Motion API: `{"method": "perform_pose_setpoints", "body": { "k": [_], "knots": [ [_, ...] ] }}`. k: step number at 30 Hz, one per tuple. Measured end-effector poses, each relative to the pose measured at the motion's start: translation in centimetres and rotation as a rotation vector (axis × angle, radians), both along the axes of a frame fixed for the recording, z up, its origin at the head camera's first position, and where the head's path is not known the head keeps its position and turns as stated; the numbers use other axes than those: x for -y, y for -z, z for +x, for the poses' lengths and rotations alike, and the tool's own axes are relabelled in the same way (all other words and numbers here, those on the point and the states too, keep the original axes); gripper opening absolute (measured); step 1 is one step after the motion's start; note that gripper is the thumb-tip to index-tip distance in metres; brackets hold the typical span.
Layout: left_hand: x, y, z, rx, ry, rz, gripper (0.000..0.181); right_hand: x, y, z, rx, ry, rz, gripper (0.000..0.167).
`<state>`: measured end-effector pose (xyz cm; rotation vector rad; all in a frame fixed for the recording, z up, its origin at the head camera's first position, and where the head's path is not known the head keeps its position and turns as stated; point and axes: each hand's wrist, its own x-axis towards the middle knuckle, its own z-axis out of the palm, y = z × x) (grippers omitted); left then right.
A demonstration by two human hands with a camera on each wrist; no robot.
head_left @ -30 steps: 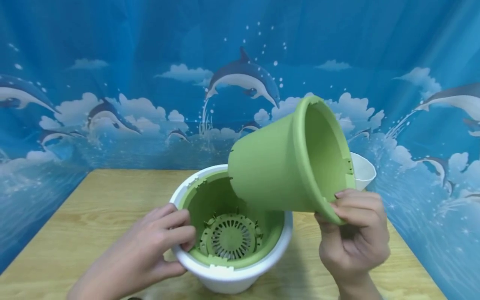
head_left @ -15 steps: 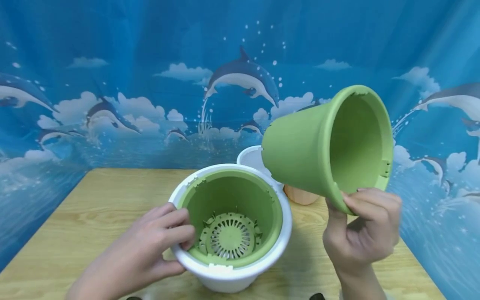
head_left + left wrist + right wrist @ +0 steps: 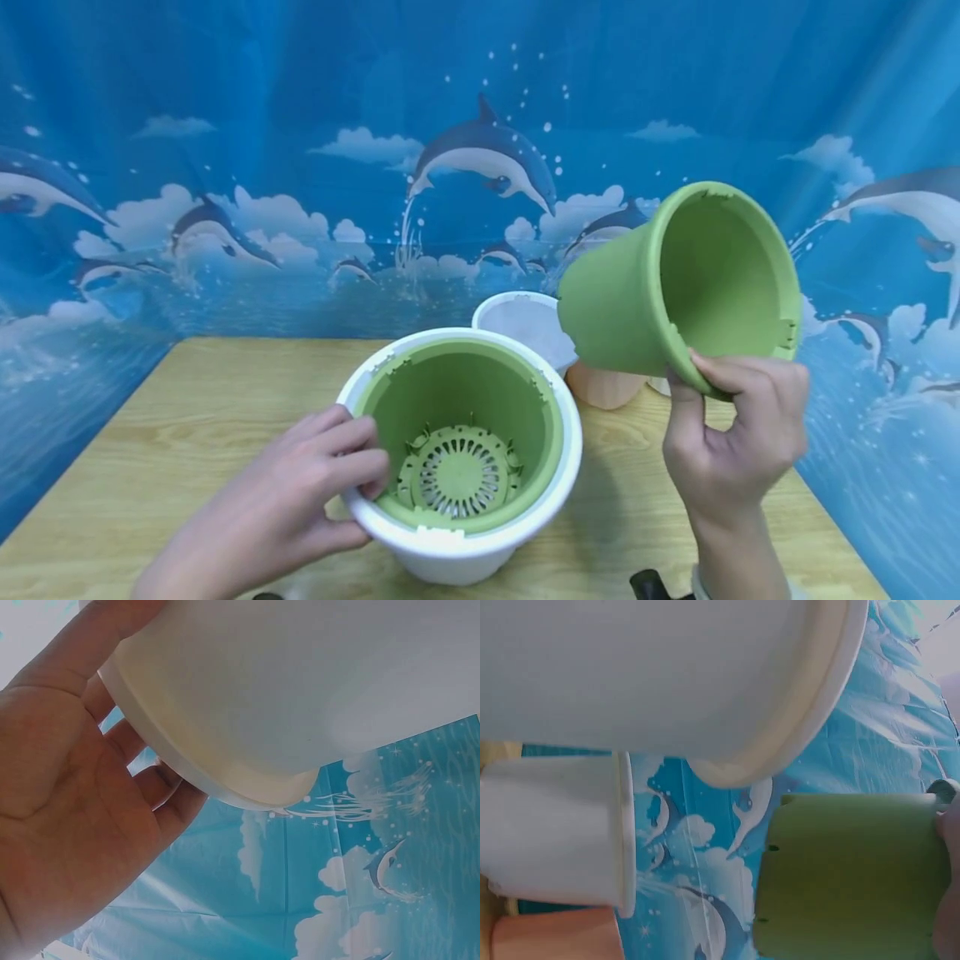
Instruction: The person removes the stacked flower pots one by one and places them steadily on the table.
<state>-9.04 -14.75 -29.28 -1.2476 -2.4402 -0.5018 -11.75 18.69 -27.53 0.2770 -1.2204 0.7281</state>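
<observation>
A white plastic pot [image 3: 450, 569] with a green liner pot [image 3: 480, 379] nested inside stands on the table, a slotted disc at its bottom. My left hand [image 3: 300, 483] grips its left rim, fingers over the edge and thumb on the outside; the left wrist view shows the fingers curled round the white rim [image 3: 217, 791]. A second green pot [image 3: 622, 292] is held in the air on the right, tilted on its side with its mouth toward me. My right hand [image 3: 738, 433] pinches its lower rim between thumb and fingers.
Behind the nested pots stand another white pot [image 3: 525, 325] and an orange pot [image 3: 603, 387], partly hidden by the raised green pot. A black object [image 3: 648, 585] shows at the front edge near the right wrist. A dolphin-print curtain [image 3: 300, 125] surrounds the wooden table [image 3: 172, 433].
My right hand has carried the green pot to the right, away from above the nested pots, uncovering their opening and the pots behind. The left hand has stayed in place.
</observation>
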Motion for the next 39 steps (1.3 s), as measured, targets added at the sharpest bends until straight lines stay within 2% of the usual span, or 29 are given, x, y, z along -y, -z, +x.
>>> {"method": "perform_pose_setpoints", "body": {
  "k": [4, 15, 28, 33, 36, 39],
  "knots": [
    [0.0, 0.0, 0.0, -0.004, 0.000, 0.002, 0.036, -1.0, 0.0, 0.0, 0.092, 0.051, 0.063, 0.015],
    [0.0, 0.0, -0.1, -0.034, 0.000, 0.020, 0.038, -3.5, -0.1, 0.7, 0.433, 0.220, 0.254, 0.025],
    [-0.1, 0.2, 0.1, -0.016, -0.008, 0.008, 0.037, -4.6, 0.6, 1.6, 0.719, 0.303, 0.313, 0.015],
    [0.0, 0.0, 0.0, -0.007, -0.013, 0.001, 0.037, -4.8, 0.7, 1.5, 0.832, 0.331, 0.360, 0.012],
    [0.0, 0.0, 0.0, 0.001, -0.013, -0.006, 0.036, -5.0, 0.8, 1.4, 0.924, 0.350, 0.369, 0.011],
    [0.0, 0.0, 0.0, -0.001, -0.007, -0.004, 0.036, -5.2, 0.8, 1.2, 1.056, 0.361, 0.374, 0.012]
  ]
}}
